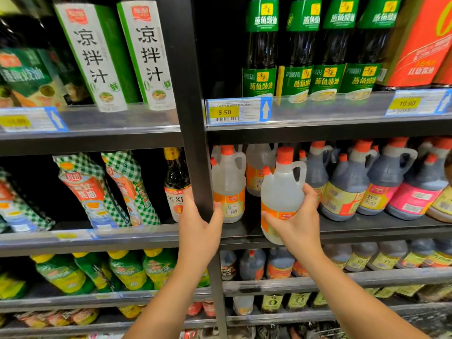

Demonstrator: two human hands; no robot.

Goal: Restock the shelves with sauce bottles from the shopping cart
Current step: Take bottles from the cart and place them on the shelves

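Note:
My right hand [299,221] grips a clear white-vinegar jug [281,189] with an orange cap and orange label, held slightly tilted just in front of the middle shelf [367,231]. Two similar clear jugs [228,184] stand on that shelf to its left and behind it. My left hand [201,228] grips the black upright post [195,118] of the shelving, fingers curled round its right side. The shopping cart is out of view.
Dark vinegar jugs [352,184] with orange caps fill the middle shelf to the right. Tall soy sauce bottles [293,57] stand on the shelf above, behind a 5.50 price tag [238,112]. Checked refill pouches [90,192] lean at the left. Lower shelves hold more bottles.

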